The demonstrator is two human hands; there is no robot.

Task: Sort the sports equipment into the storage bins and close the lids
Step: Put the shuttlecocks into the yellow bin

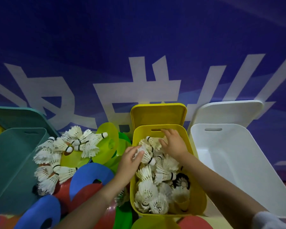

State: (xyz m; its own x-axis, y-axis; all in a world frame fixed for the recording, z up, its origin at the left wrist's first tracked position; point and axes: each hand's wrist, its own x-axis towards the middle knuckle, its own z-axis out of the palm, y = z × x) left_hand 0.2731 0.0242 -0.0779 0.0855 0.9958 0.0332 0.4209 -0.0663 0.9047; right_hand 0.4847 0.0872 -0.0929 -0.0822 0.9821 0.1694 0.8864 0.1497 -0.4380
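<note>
White shuttlecocks (157,184) fill open yellow bin (198,198).

I take this for a sports hall or badminton club. A blue banner (139,47) with large white characters fills the wall ahead of me. Loose feather shuttlecocks (64,152) lie heaped on flat training marker discs (89,177), and coloured plastic storage bins (195,162) stand in a row on the floor.

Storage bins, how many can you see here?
3 in view: the teal bin at left, the yellow bin in the middle, the white bin at right. Others may lie out of frame.
</note>
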